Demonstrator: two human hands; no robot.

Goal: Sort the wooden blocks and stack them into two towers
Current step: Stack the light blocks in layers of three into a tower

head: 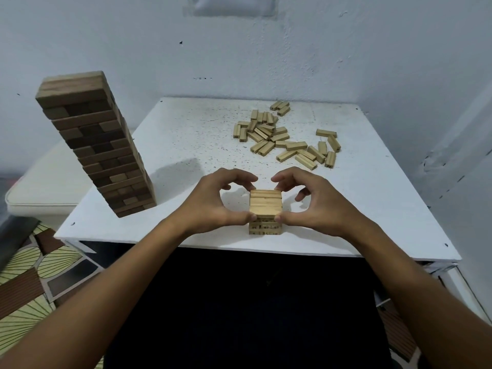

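A short tower of pale wooden blocks stands near the front edge of the white table. My left hand and my right hand grip it from either side, thumbs on its near corners and fingers curled over its far corners. A tall tower of darker brown blocks stands at the table's left. Several loose pale blocks lie scattered at the back right of the table.
A white wall rises behind and to the right of the table. A pale cushioned seat sits to the left, behind the tall tower. Patterned floor shows below left.
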